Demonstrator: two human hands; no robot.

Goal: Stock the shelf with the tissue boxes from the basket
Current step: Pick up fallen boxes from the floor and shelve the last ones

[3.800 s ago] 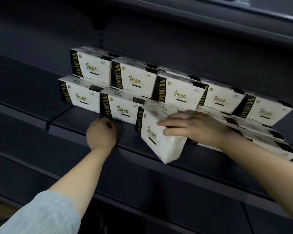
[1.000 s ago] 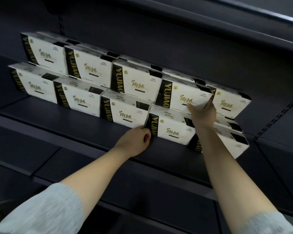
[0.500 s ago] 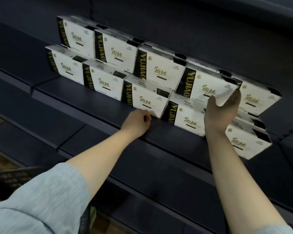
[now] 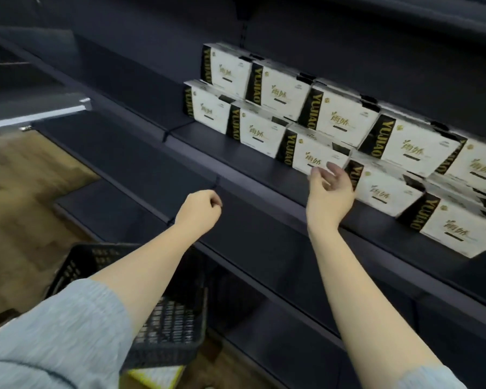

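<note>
stacked tissue boxes [image 4: 340,119], dark shelf [image 4: 236,161], basket [image 4: 174,327]

- We see tissue boxes [image 4: 331,119] in two rows, one on the other, on the shelf [image 4: 258,175].
- The basket [image 4: 174,327] sits on the floor [image 4: 26,197], below, to the left.

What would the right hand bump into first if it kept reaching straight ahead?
Probably the tissue box in the bottom row, just beyond the right hand; its fingertips already overlap the box front, though depth is unclear.
</note>
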